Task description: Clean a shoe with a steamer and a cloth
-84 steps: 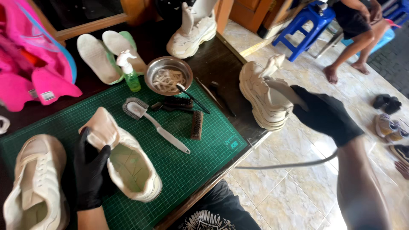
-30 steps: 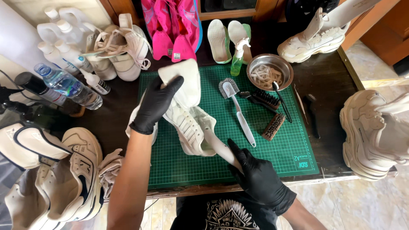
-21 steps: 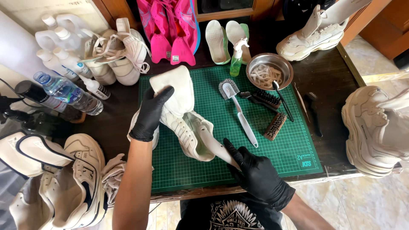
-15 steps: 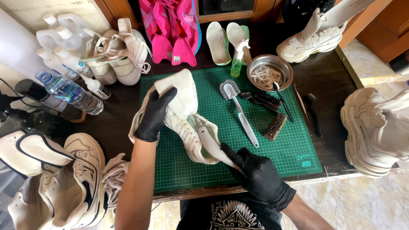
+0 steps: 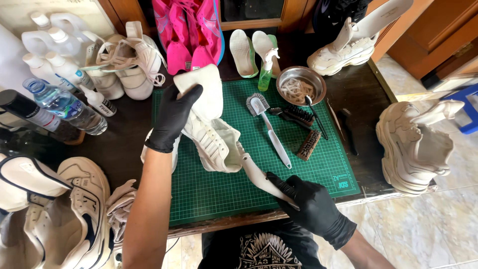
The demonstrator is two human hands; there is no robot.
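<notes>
One cream sneaker (image 5: 211, 142) lies on its side in the left-middle of the green cutting mat (image 5: 219, 199), sole towards the left, opening towards the right. The left hand (image 5: 172, 117), in a black glove, is closed over its heel end and the pale tongue or insole standing up there. The right hand (image 5: 311, 204), also gloved black, grips one white shoe tree (image 5: 261, 177) whose tip touches the shoe's opening.

On the mat to the right lie three brushes: one white long-handled brush (image 5: 269, 129), one black brush (image 5: 296, 114) and one brown wooden brush (image 5: 308, 144), close together. Behind them stand one steel bowl (image 5: 301, 87) with laces inside and one green spray bottle (image 5: 266, 69), beside two white insoles (image 5: 249, 47). One pair of pink shoes (image 5: 191, 30) lies at the back, with one pair of white laced sneakers (image 5: 127, 65) to their left.

At the far left I count about five white plastic bottles (image 5: 47, 55), one clear water bottle (image 5: 64, 107) and one dark can (image 5: 27, 109). Two white and navy sneakers (image 5: 59, 209) sit at the near left corner. Two chunky cream sneakers, one (image 5: 343, 52) at the back right and one (image 5: 413, 144) overhanging the table's right edge.

The mat's near strip, along the table's front edge, is open; the right and left borders of the dark table (image 5: 119, 144) are crowded
</notes>
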